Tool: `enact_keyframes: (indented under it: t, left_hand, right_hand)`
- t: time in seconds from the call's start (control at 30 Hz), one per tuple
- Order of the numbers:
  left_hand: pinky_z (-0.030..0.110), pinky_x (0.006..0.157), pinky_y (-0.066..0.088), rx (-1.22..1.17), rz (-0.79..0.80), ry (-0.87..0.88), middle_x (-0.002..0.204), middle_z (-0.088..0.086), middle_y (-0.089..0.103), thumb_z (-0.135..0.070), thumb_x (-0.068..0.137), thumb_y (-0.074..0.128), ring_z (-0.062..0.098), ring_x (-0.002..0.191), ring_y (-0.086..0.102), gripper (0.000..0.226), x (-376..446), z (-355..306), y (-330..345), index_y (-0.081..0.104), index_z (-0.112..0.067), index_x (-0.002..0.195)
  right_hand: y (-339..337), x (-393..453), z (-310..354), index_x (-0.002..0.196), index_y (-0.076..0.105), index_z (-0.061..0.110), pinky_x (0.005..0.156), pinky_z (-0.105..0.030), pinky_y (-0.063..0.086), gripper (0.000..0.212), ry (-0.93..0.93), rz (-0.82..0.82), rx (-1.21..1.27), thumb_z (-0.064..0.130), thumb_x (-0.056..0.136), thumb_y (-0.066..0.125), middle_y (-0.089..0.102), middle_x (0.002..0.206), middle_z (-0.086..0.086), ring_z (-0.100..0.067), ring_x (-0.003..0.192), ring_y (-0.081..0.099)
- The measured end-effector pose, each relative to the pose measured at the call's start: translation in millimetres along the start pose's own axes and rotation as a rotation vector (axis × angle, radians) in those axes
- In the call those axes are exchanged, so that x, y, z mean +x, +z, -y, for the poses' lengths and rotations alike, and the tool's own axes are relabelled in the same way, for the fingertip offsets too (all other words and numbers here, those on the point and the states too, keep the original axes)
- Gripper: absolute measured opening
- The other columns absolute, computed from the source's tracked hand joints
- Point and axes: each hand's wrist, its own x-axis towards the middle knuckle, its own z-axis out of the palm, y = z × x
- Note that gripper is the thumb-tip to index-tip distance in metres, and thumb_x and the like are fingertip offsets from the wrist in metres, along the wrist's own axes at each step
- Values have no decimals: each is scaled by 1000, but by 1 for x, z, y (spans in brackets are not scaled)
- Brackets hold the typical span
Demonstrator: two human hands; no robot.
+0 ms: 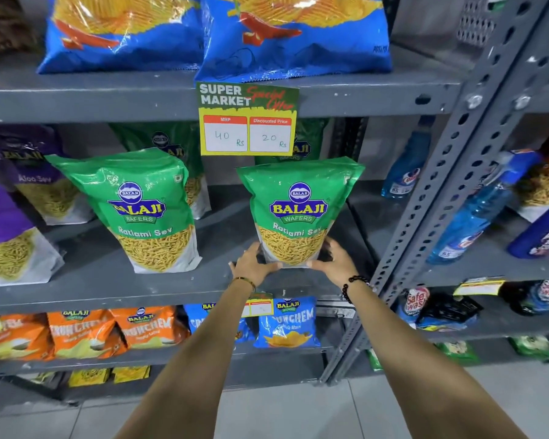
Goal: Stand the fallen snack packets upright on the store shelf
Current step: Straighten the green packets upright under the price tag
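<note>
A green Ratlami Sev packet (298, 210) stands upright near the front of the grey middle shelf (114, 280). My left hand (251, 264) grips its lower left corner and my right hand (335, 259) grips its lower right corner. A second green Ratlami Sev packet (140, 210) stands upright to the left, leaning slightly. Two more green packets (168, 144) stand behind, partly hidden. Purple Aloo Sev packets (35, 179) stand at the far left.
A price sign (248, 118) hangs from the upper shelf, above the held packet. Large blue chip bags (292, 36) sit above. Orange and blue Crunchem packets (286, 324) fill the lower shelf. A perforated grey upright (425, 198) and blue cleaner bottles (476, 213) stand at right.
</note>
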Motion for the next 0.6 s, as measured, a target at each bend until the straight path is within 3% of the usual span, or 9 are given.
enact_keyframes:
  t: [0.6]
  left_hand:
    - [50,107,41,0,-44,-34,131,13,61,-27,75,76,31,120,56,58,-11,-9,-4,52,-9,125]
  right_hand:
    - [-3,-3,15,142,33,18,109,-38,32,75,-7,46,-164,16,77,71,44,146,-7,-25,135,39]
